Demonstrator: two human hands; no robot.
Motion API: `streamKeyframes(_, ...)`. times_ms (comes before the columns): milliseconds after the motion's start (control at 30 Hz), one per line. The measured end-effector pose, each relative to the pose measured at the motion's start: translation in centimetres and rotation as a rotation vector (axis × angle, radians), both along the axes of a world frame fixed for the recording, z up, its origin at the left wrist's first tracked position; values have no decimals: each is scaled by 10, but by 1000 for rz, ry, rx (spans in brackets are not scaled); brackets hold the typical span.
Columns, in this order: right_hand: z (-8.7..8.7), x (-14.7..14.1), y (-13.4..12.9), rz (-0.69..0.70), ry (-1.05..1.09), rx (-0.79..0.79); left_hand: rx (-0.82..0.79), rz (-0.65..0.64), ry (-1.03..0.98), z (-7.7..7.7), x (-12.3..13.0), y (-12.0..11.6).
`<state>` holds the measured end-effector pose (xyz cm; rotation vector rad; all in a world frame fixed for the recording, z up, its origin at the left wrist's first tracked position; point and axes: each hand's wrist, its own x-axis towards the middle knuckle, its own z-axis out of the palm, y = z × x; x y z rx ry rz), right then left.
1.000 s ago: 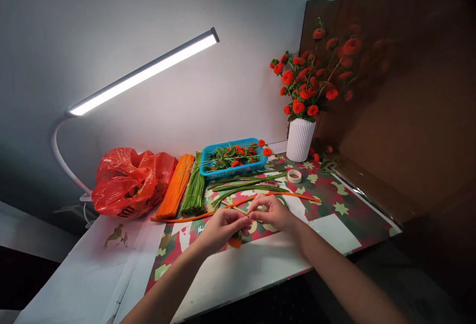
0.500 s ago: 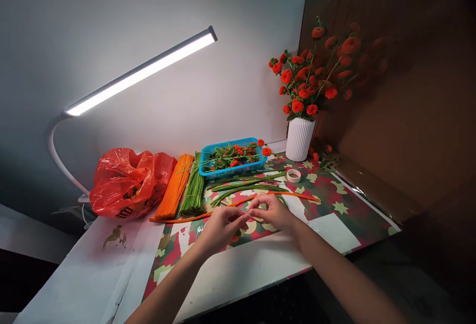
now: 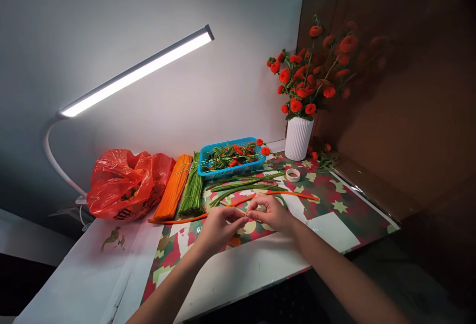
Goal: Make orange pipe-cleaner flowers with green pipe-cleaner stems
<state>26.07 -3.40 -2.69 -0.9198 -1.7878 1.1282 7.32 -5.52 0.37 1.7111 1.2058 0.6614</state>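
Pinching a thin pale piece (image 3: pixel 241 210), both hands meet approx. mid-scene over the near part of the bench (image 3: pixel 256 263). L hand (image 3: pixel 219 228): thumb & index narrow, tips on the piece; R hand (image 3: pixel 270 212): same, tips almost touching the L ones. Exact grip partly hidden by fingers. Orange bit (image 3: pixel 234 240) shows just below L fingers; can't tell if held. Just beyond hands, a long orange strip (image 3: pixel 297 194) runs L to R across the bench, w/ loose green stems (image 3: pixel 245 183) on its far side. White tape roll (image 3: pixel 293 175) farther R, near the stems. Far L: red plastic bag (image 3: pixel 119 180), then orange bundle (image 3: pixel 171 190) & green bundle (image 3: pixel 192 192) side by side. Blue basket (image 3: pixel 203 169) w/ red-orange flowers + leaves sits far side, R of the green bundle. White ribbed vase (image 3: pixel 298 139), full of similar flowers, stands upright far R.
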Motion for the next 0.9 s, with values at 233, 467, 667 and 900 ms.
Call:
streamKeyframes(233, -4, 0, 1, 75, 54, 9, -358, -212, -221, -3, -6, 3)
streamKeyframes(467, -6, 0, 3, 170, 6, 82, -659, -346, -449, -19, -21, 16)
streamKeyframes(667, -9, 0, 3, 145, -114, 188, -615, -360, -312, -13, -24, 14)
streamKeyframes(900, -9, 1, 3, 110, -159, 168, -279, -138, -67, -13, -9, 5)
